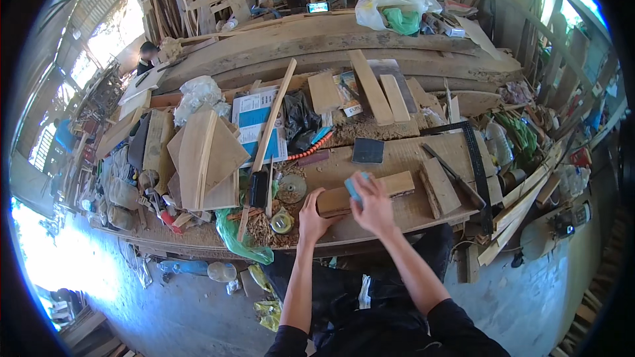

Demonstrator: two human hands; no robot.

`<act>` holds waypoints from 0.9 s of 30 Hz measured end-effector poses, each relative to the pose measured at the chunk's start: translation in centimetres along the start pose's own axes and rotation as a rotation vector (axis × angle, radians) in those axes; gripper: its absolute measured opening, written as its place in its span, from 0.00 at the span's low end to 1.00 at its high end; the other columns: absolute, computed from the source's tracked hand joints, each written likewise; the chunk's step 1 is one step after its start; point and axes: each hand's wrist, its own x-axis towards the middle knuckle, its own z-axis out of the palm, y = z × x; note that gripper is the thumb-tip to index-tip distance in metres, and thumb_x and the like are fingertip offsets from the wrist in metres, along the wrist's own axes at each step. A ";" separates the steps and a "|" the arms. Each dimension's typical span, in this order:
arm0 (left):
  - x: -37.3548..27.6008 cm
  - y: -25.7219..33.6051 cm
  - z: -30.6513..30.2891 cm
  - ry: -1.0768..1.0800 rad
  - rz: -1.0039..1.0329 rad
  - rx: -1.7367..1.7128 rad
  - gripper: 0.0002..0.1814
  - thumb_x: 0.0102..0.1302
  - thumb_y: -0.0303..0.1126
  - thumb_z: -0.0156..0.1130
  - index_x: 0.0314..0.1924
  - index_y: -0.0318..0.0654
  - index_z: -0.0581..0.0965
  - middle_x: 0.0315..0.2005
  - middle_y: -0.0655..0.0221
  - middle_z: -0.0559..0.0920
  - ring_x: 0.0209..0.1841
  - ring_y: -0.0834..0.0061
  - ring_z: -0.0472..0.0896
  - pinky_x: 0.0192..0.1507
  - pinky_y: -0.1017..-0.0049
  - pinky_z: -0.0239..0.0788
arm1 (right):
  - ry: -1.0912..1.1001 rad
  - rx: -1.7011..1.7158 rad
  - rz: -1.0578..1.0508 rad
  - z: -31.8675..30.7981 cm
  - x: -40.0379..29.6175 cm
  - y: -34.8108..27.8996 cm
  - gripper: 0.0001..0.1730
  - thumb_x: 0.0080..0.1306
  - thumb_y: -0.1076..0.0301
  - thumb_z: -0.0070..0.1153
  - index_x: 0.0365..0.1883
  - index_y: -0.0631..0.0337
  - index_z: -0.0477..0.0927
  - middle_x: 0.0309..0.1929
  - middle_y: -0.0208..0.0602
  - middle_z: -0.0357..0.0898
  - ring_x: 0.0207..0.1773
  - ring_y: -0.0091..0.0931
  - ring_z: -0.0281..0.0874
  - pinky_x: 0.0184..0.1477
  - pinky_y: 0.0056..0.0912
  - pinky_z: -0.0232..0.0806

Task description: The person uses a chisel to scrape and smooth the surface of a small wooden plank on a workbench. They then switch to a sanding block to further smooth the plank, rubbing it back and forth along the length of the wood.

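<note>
A narrow wooden block [401, 183] with a rough, bark-like front edge lies across the front of the workbench. My left hand [314, 215] grips its left end, thumb along the near side. Pressed on top of the block, my right hand [372, 204] holds a light-blue block [353, 188], perhaps a sanding sponge, partly covered by the fingers. A dark sheet of sandpaper [368, 150] lies just beyond. To the right rests a second wooden block [440, 187] with a rough edge, and beside it a file with a handle [454, 176].
A black carpenter's square [476, 173] lies at the bench's right. Left of my hands are a tape roll [282, 222], a metal disc [292, 189], wood shavings [263, 228] and a green plastic bag [238, 238]. Stacked planks [317, 44] stand behind. A person [147, 57] is at far left.
</note>
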 end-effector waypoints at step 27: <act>0.2 0.8 0.3 -0.003 0.029 0.012 0.50 0.45 0.44 0.93 0.67 0.38 0.77 0.60 0.52 0.85 0.64 0.46 0.84 0.64 0.53 0.79 | 0.154 -0.173 0.260 -0.9 -0.4 4.5 0.40 0.72 0.63 0.62 0.80 0.65 0.69 0.82 0.51 0.69 0.82 0.58 0.63 0.82 0.59 0.58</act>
